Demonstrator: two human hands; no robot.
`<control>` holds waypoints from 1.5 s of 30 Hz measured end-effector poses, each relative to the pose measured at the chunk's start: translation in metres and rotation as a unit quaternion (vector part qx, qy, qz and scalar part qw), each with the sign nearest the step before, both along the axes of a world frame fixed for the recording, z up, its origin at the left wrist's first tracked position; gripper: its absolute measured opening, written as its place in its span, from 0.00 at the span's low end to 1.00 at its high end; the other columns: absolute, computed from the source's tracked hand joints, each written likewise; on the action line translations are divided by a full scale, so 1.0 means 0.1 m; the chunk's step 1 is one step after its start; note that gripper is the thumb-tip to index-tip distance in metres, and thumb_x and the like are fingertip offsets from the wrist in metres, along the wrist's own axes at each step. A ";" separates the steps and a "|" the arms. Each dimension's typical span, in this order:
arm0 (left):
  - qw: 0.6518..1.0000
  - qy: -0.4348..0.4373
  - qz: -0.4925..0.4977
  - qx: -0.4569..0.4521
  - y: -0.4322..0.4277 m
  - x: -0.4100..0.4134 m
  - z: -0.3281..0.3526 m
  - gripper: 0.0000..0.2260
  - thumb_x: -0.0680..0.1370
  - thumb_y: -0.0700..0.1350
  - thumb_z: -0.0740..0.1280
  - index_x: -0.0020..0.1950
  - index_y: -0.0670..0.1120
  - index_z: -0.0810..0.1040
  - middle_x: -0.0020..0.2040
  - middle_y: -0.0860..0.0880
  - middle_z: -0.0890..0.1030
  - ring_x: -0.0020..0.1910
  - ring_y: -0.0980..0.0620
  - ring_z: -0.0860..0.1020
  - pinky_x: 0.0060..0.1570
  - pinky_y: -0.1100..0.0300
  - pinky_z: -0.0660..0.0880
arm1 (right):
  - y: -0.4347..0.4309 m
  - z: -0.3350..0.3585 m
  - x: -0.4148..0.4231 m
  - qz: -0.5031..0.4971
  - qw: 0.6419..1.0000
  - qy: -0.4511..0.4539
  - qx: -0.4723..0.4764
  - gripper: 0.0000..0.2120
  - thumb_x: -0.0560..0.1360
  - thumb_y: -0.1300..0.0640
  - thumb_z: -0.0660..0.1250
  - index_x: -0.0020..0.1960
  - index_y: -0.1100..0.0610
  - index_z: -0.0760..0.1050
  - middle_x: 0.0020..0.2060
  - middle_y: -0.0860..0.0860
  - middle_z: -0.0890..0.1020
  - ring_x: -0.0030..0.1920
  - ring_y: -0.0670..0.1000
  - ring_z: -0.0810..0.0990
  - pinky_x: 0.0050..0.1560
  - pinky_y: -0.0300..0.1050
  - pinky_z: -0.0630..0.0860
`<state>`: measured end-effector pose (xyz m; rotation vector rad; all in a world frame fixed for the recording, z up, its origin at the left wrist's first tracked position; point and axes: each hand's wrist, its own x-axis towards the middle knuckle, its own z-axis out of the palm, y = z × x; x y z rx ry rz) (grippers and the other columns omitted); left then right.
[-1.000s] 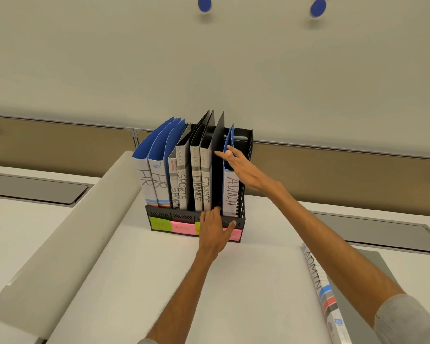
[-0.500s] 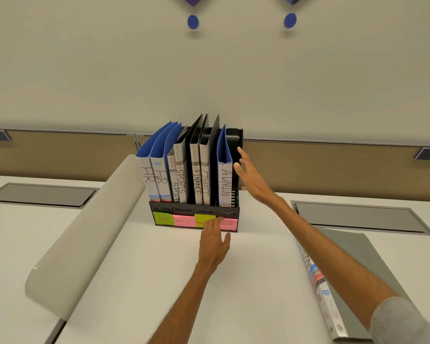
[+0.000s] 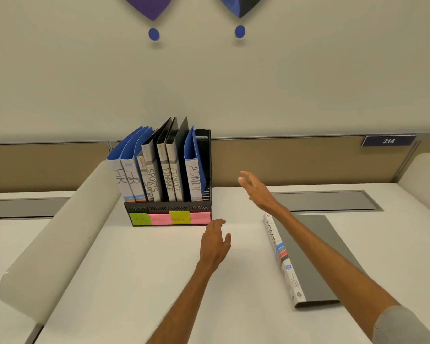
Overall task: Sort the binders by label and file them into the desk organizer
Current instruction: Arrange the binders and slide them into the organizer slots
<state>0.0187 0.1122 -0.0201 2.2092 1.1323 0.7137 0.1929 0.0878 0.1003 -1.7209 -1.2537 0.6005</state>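
Observation:
A black desk organizer (image 3: 168,209) stands at the back of the white desk, with green and pink sticky labels along its front. It holds several upright binders: two marked HR (image 3: 124,177), two SPORTS (image 3: 151,182), two FINANCE (image 3: 170,181) and one blue ADMIN binder (image 3: 194,178) in the rightmost slot. A grey binder marked ADMIN (image 3: 305,259) lies flat on the desk at the right. My left hand (image 3: 215,242) hovers just in front of the organizer's right corner, fingers relaxed, holding nothing. My right hand (image 3: 257,189) hangs in the air right of the organizer, fingers spread, above the flat binder's far end.
Curved white dividers rise at the desk's left (image 3: 60,234) and far right (image 3: 425,170). Grey cable hatches (image 3: 325,201) sit flush in the desktop behind. A tan partition with a plate reading 214 (image 3: 388,141) runs along the back.
My right hand has let go of the blue ADMIN binder in the organizer and drawn back to the right. My left hand has come off the organizer's front and slid slightly right.

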 end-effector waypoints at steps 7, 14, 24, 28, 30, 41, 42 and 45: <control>0.998 0.025 -0.032 -0.038 -0.46 0.40 -0.13 0.17 0.80 0.49 0.65 0.67 0.47 0.70 0.63 0.50 0.76 0.60 0.52 0.75 0.58 0.59 0.73 | -0.64 -0.27 0.48 -0.067 0.997 0.000 -0.039 0.24 0.82 0.43 0.54 0.73 0.53 0.64 0.69 0.54 0.72 0.65 0.52 0.72 0.60 0.43 0.66; 0.992 0.076 -0.041 -0.093 -0.91 0.81 -0.17 0.24 0.80 0.58 0.62 0.70 0.45 0.68 0.67 0.48 0.74 0.63 0.50 0.74 0.60 0.55 0.72 | -1.32 -0.66 0.86 -0.129 0.988 -0.004 -0.089 0.23 0.82 0.46 0.55 0.73 0.57 0.64 0.71 0.56 0.70 0.69 0.55 0.70 0.63 0.44 0.66; 0.933 0.275 -0.054 -0.226 -1.40 1.18 -0.34 0.39 0.73 0.72 0.58 0.71 0.43 0.69 0.74 0.40 0.63 0.73 0.40 0.62 0.66 0.46 0.66 | -1.97 -1.17 1.01 -0.156 0.969 0.015 -0.193 0.25 0.81 0.49 0.61 0.74 0.59 0.61 0.71 0.59 0.68 0.70 0.58 0.69 0.69 0.52 0.67; 0.926 0.300 -0.056 -0.223 -1.50 1.26 -0.40 0.35 0.75 0.68 0.61 0.71 0.43 0.67 0.71 0.41 0.63 0.72 0.41 0.59 0.66 0.47 0.66 | -2.14 -1.33 1.00 -0.146 0.964 -0.009 -0.221 0.26 0.80 0.52 0.64 0.74 0.60 0.63 0.71 0.58 0.68 0.70 0.56 0.69 0.70 0.53 0.67; 0.928 0.281 -0.048 -0.239 -1.53 1.29 -0.38 0.34 0.75 0.65 0.64 0.71 0.43 0.67 0.70 0.41 0.64 0.72 0.41 0.59 0.66 0.49 0.66 | -2.20 -1.39 0.97 -0.136 0.963 -0.035 -0.232 0.25 0.79 0.53 0.64 0.73 0.60 0.64 0.70 0.57 0.68 0.69 0.56 0.69 0.70 0.51 0.67; 0.849 -0.060 0.070 -0.520 -1.56 1.35 -0.27 0.28 0.69 0.40 0.78 0.63 0.40 0.67 0.58 0.39 0.79 0.53 0.43 0.82 0.52 0.49 0.80 | -2.26 -1.42 0.96 -0.124 0.958 -0.064 -0.252 0.24 0.78 0.51 0.66 0.70 0.57 0.67 0.69 0.56 0.69 0.67 0.55 0.70 0.68 0.50 0.69; 0.851 -0.068 0.071 -0.516 -1.54 1.33 -0.26 0.29 0.68 0.41 0.79 0.63 0.40 0.68 0.57 0.39 0.80 0.51 0.43 0.83 0.52 0.48 0.81 | -2.24 -1.40 0.97 -0.126 0.958 -0.061 -0.251 0.23 0.78 0.51 0.66 0.70 0.57 0.67 0.69 0.55 0.69 0.67 0.55 0.70 0.68 0.49 0.69; 0.857 -0.089 0.072 -0.502 -1.43 1.27 -0.19 0.26 0.65 0.42 0.81 0.58 0.39 0.75 0.54 0.40 0.83 0.48 0.44 0.84 0.51 0.48 0.82 | -2.17 -1.31 1.01 -0.127 0.959 -0.057 -0.246 0.21 0.78 0.51 0.66 0.68 0.58 0.70 0.67 0.56 0.72 0.65 0.54 0.72 0.66 0.48 0.70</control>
